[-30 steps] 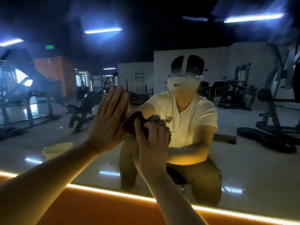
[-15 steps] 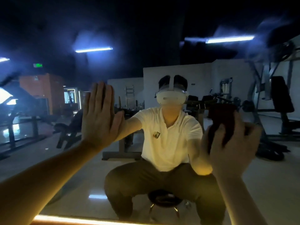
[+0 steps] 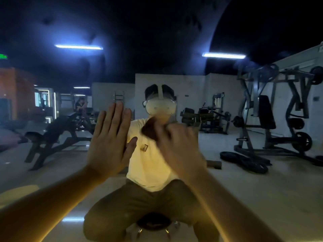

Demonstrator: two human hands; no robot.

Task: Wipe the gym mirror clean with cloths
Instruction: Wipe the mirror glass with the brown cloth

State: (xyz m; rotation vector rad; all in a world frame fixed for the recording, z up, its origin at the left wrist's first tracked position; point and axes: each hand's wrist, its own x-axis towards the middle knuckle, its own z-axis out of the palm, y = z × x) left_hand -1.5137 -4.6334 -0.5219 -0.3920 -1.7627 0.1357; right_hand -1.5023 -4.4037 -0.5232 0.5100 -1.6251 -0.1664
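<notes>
Gripping dark cloth (image 3: 150, 130) in right hand (image 3: 176, 149), blurred fingers seemingly curled. Swept back left across mirror (image 3: 248, 198). Still pressing left hand (image 3: 110, 142) flat, fingers straight.

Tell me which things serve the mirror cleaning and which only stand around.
For the job: large wall mirror, dark brown cloth in the right hand, left hand flat against it.
Only reflected: black incline bench, grey weight machine, coiled black ropes.
</notes>
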